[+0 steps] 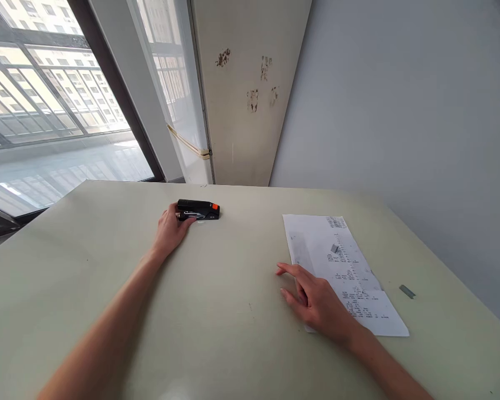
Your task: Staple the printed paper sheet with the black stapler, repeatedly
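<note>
A black stapler [199, 209] with an orange patch lies near the far edge of the table. My left hand [169, 230] is closed round its left end, thumb in front and fingers behind. Over the lower left edge of a printed sheet of paper [316, 244] is my right hand [310, 297], its fingers apart and nothing in them. Whether that hand touches the paper I cannot tell. On the sheet lies a small grey piece [334, 248], which looks like a short strip of staples. Another grey strip of staples [407, 291] rests on the table, right of the paper.
The pale table [216, 333] reaches close to a grey wall [400, 111] on the right. Behind it are a stained cream panel [250, 139] and a glossy white door with a cream handle [191, 145]. A large window [54, 94] with railings is at the left.
</note>
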A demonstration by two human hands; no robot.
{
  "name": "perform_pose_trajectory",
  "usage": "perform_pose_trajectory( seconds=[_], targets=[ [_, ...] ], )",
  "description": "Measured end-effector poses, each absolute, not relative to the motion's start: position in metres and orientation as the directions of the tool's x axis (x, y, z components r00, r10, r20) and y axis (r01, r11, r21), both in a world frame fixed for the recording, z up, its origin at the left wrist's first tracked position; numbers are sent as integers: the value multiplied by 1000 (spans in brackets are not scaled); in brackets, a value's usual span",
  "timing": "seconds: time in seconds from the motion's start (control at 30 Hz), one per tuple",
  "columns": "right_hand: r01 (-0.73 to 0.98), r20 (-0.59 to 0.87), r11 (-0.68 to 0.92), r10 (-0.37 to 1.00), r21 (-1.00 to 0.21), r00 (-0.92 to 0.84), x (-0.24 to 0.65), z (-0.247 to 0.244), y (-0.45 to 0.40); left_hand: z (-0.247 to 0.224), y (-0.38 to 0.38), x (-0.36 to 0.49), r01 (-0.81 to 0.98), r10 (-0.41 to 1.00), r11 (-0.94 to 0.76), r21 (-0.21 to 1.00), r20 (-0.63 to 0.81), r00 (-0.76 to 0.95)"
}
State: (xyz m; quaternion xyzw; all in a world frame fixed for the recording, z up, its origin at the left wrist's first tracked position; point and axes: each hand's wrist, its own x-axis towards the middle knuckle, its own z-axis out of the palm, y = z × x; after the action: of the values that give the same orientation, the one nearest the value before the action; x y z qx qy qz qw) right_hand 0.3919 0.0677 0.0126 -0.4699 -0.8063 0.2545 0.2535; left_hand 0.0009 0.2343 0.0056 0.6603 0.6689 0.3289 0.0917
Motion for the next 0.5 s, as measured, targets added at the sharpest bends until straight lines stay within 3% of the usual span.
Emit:
perform_pose_trajectory(
  seconds=[0.27, 0.5],
  targets=[
    [635, 165, 419, 892, -649, -420, 391, 9, 69, 2, 254, -3, 810, 931, -65, 583, 328, -162],
    [640, 175, 434, 887, -634, -428, 390, 11, 68, 5, 223, 9, 790, 904, -38, 612, 358, -234]
  ],
)
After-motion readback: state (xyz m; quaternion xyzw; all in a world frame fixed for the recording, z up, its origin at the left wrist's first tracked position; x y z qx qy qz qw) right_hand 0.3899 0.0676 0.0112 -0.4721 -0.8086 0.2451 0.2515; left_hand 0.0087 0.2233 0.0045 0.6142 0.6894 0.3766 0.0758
